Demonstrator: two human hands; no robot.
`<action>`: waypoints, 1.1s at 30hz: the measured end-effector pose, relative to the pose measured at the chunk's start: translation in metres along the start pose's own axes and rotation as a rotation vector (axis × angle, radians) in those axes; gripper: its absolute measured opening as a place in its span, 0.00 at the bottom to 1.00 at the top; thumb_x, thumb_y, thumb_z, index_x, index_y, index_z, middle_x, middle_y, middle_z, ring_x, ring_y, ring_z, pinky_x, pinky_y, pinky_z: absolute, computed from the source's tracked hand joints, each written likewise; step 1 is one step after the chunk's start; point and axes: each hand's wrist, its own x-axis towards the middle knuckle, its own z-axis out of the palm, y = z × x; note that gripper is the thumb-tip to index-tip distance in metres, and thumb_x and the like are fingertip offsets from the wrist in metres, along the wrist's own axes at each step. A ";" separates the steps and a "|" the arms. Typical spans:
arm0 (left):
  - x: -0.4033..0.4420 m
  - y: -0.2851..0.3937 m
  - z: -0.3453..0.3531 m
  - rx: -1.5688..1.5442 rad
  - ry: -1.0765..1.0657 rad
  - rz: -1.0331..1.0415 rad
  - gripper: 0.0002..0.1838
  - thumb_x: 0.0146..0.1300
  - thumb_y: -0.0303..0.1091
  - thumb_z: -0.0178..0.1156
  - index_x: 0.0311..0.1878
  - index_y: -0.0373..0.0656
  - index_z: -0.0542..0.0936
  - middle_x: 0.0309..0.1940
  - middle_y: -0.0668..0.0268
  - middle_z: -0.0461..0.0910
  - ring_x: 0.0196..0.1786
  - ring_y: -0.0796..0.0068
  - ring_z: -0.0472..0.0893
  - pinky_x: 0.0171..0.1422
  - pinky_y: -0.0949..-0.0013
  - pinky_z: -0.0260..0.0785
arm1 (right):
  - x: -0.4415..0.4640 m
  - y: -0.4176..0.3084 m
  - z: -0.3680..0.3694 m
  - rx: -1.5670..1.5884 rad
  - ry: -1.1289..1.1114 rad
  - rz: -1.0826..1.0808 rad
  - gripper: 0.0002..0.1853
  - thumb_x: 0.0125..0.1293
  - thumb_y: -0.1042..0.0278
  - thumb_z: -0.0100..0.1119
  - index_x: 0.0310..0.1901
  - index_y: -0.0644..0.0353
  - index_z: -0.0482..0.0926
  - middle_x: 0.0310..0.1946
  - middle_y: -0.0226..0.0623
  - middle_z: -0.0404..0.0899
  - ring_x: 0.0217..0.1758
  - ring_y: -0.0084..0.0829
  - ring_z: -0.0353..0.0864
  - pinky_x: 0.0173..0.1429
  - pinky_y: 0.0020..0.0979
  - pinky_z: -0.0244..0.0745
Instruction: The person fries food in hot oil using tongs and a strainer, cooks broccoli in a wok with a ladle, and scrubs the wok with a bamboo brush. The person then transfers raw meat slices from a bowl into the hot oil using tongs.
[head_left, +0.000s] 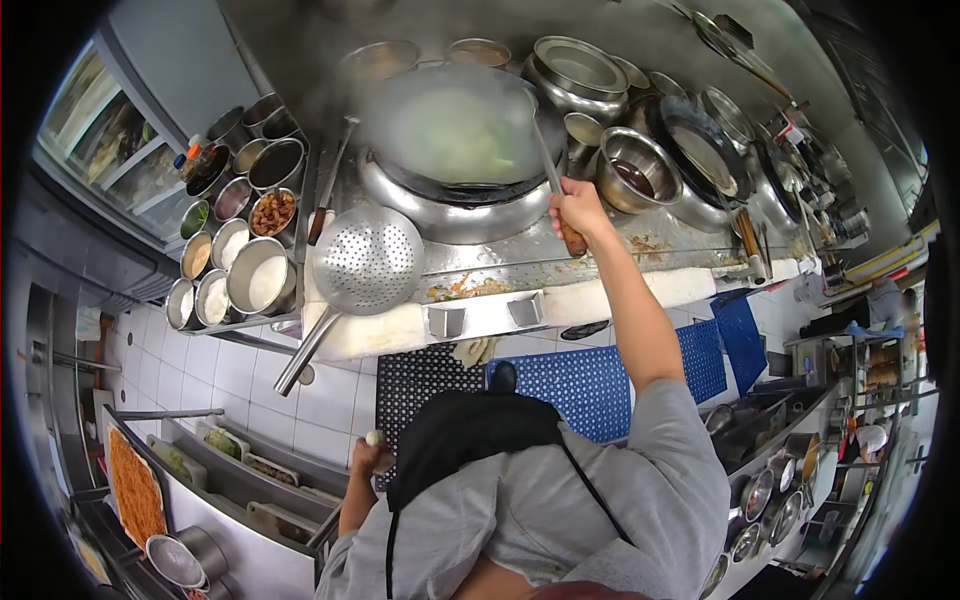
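My right hand (578,208) is closed around the wooden handle of a long metal cooking utensil (547,155). Its shaft leans over the rim of a large wok (500,192), and steam hides its head. Pale green food (450,135) shows blurred through the steam inside the wok. Down by my left side, my left hand (366,460) is closed near a small object with a pale round end (374,438), too small to name. A perforated metal strainer (368,260) rests at the stove's front edge, its handle jutting out toward me.
Left of the stove stand several metal containers of seasonings (262,278). A bowl of dark liquid (636,172) sits right of the wok, with more woks (700,150) beyond. Behind me on the left is a counter with sunken bins (250,455). Blue mats (570,385) cover the floor.
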 end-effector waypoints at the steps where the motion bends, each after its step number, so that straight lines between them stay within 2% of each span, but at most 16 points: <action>1: -0.004 -0.006 0.001 0.009 0.005 -0.017 0.32 0.41 0.44 0.72 0.45 0.28 0.77 0.37 0.47 0.83 0.40 0.58 0.83 0.43 0.60 0.75 | 0.002 0.005 0.003 0.125 -0.037 0.048 0.02 0.64 0.76 0.55 0.38 0.63 0.74 0.19 0.32 0.72 0.15 0.23 0.71 0.16 0.29 0.69; 2: -0.006 -0.012 0.000 -0.020 -0.037 -0.052 0.31 0.41 0.43 0.72 0.44 0.28 0.78 0.37 0.46 0.83 0.41 0.56 0.84 0.44 0.59 0.76 | 0.003 0.009 0.005 0.278 -0.075 0.106 0.02 0.66 0.73 0.55 0.38 0.59 0.73 0.21 0.30 0.73 0.17 0.21 0.71 0.17 0.26 0.69; 4: -0.050 0.018 -0.021 -0.075 -0.123 -0.125 0.29 0.41 0.42 0.74 0.42 0.29 0.80 0.37 0.45 0.83 0.44 0.51 0.85 0.46 0.58 0.78 | 0.007 0.009 0.003 0.594 -0.214 0.313 0.04 0.68 0.71 0.55 0.40 0.59 0.72 0.22 0.29 0.73 0.18 0.20 0.71 0.17 0.23 0.69; 5: -0.042 0.004 -0.015 -0.023 -0.097 -0.123 0.27 0.41 0.41 0.74 0.40 0.30 0.81 0.35 0.47 0.84 0.42 0.52 0.85 0.45 0.58 0.78 | 0.009 0.008 0.002 0.753 -0.284 0.417 0.05 0.68 0.70 0.55 0.41 0.59 0.71 0.22 0.29 0.73 0.18 0.19 0.71 0.18 0.21 0.68; 7: -0.010 -0.038 0.001 0.087 -0.049 -0.120 0.22 0.41 0.39 0.73 0.36 0.31 0.83 0.33 0.51 0.84 0.40 0.55 0.85 0.43 0.58 0.78 | 0.005 -0.001 0.005 0.858 -0.394 0.446 0.06 0.69 0.68 0.53 0.38 0.59 0.68 0.23 0.27 0.73 0.18 0.17 0.71 0.18 0.18 0.67; 9: 0.014 -0.061 0.013 0.097 -0.068 -0.023 0.23 0.41 0.39 0.73 0.37 0.30 0.83 0.34 0.51 0.85 0.39 0.56 0.86 0.42 0.58 0.78 | 0.000 -0.014 0.010 0.917 -0.472 0.468 0.06 0.70 0.68 0.53 0.37 0.59 0.68 0.23 0.26 0.73 0.18 0.16 0.70 0.18 0.17 0.67; 13: -0.029 0.033 -0.017 -0.022 -0.116 -0.023 0.25 0.40 0.39 0.72 0.40 0.31 0.83 0.36 0.51 0.85 0.39 0.58 0.86 0.42 0.59 0.78 | -0.026 -0.044 0.018 0.601 -0.404 0.446 0.07 0.69 0.68 0.54 0.40 0.62 0.71 0.21 0.28 0.72 0.14 0.16 0.68 0.15 0.18 0.64; 16: -0.008 0.046 -0.017 0.040 -0.077 0.061 0.26 0.39 0.40 0.72 0.40 0.32 0.83 0.36 0.48 0.85 0.39 0.56 0.86 0.43 0.58 0.78 | -0.040 -0.037 0.023 0.138 -0.343 0.154 0.14 0.66 0.70 0.57 0.50 0.66 0.75 0.19 0.28 0.72 0.13 0.17 0.68 0.15 0.20 0.64; 19: 0.013 0.039 -0.008 -0.030 -0.085 0.048 0.29 0.38 0.40 0.73 0.44 0.29 0.81 0.40 0.44 0.83 0.42 0.52 0.85 0.46 0.57 0.78 | -0.063 -0.029 0.025 -0.253 -0.211 -0.093 0.27 0.62 0.73 0.58 0.65 0.63 0.70 0.20 0.28 0.71 0.14 0.18 0.68 0.17 0.21 0.65; 20: 0.018 0.037 -0.005 -0.026 -0.089 0.058 0.31 0.38 0.41 0.73 0.45 0.28 0.79 0.41 0.43 0.83 0.44 0.52 0.85 0.48 0.57 0.77 | -0.065 -0.027 0.021 -0.332 -0.227 -0.126 0.35 0.60 0.76 0.57 0.71 0.61 0.61 0.20 0.28 0.70 0.14 0.20 0.69 0.18 0.23 0.66; 23: 0.022 0.037 -0.002 0.065 -0.070 0.074 0.36 0.38 0.42 0.74 0.49 0.26 0.75 0.44 0.42 0.81 0.50 0.50 0.83 0.52 0.56 0.76 | -0.080 -0.036 0.010 -0.306 -0.248 -0.154 0.34 0.60 0.76 0.57 0.70 0.62 0.63 0.20 0.30 0.71 0.13 0.20 0.69 0.16 0.25 0.65; 24: 0.022 0.035 -0.002 0.110 -0.058 0.079 0.38 0.38 0.43 0.74 0.50 0.25 0.74 0.45 0.41 0.81 0.52 0.49 0.82 0.53 0.56 0.75 | -0.087 -0.045 0.005 -0.279 -0.279 -0.097 0.34 0.60 0.76 0.57 0.70 0.62 0.63 0.20 0.30 0.71 0.13 0.21 0.69 0.16 0.25 0.65; 27: 0.040 0.015 0.003 0.110 -0.108 0.082 0.40 0.38 0.43 0.75 0.51 0.25 0.71 0.47 0.41 0.80 0.53 0.50 0.81 0.55 0.56 0.74 | -0.092 -0.065 -0.009 -0.246 -0.330 0.030 0.33 0.60 0.76 0.57 0.69 0.63 0.64 0.19 0.31 0.72 0.12 0.21 0.70 0.14 0.26 0.64; 29: 0.035 0.016 -0.001 0.128 -0.167 0.103 0.40 0.37 0.43 0.75 0.51 0.24 0.73 0.47 0.41 0.81 0.50 0.50 0.82 0.53 0.56 0.75 | -0.081 -0.059 -0.011 -0.294 -0.314 0.063 0.33 0.61 0.76 0.57 0.69 0.64 0.64 0.18 0.30 0.72 0.12 0.21 0.69 0.13 0.26 0.63; 33: 0.095 -0.042 0.017 0.310 -0.222 0.281 0.32 0.39 0.41 0.74 0.45 0.25 0.79 0.43 0.44 0.83 0.46 0.53 0.84 0.50 0.57 0.76 | -0.044 -0.029 -0.006 -0.806 -0.112 -0.197 0.30 0.57 0.73 0.59 0.64 0.60 0.72 0.18 0.39 0.75 0.16 0.30 0.77 0.20 0.34 0.72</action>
